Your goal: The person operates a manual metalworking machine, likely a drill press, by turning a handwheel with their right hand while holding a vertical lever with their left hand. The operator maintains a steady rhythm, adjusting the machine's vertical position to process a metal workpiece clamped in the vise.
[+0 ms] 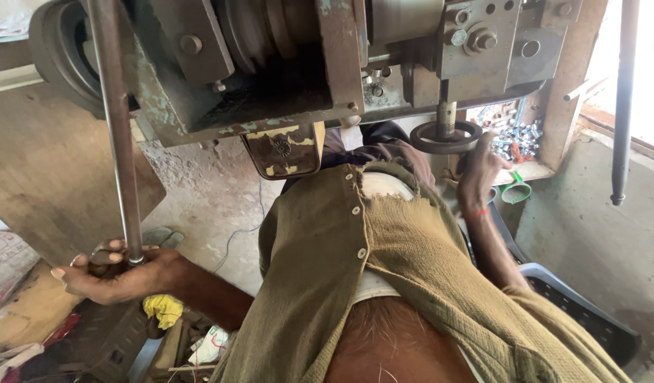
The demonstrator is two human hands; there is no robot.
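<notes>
My left hand [118, 273] is closed around the lower end of a long grey metal rod [116, 128] that runs up past the worn green-grey machine [270, 64]. My right hand [479, 170], a red thread on its wrist, rests its fingers on the rim of a small dark hand wheel [447, 138] hanging on a short shaft under the machine's right side. My olive buttoned shirt [383, 262] fills the lower middle of the view.
A big pulley [57, 50] sits at the machine's upper left. Behind the wheel lies a heap of nuts and bolts [518, 138], beside a green funnel [515, 191]. Another rod [622, 99] hangs at the right. A grey plastic crate [575, 305] and floor clutter with a yellow rag [164, 308] lie below.
</notes>
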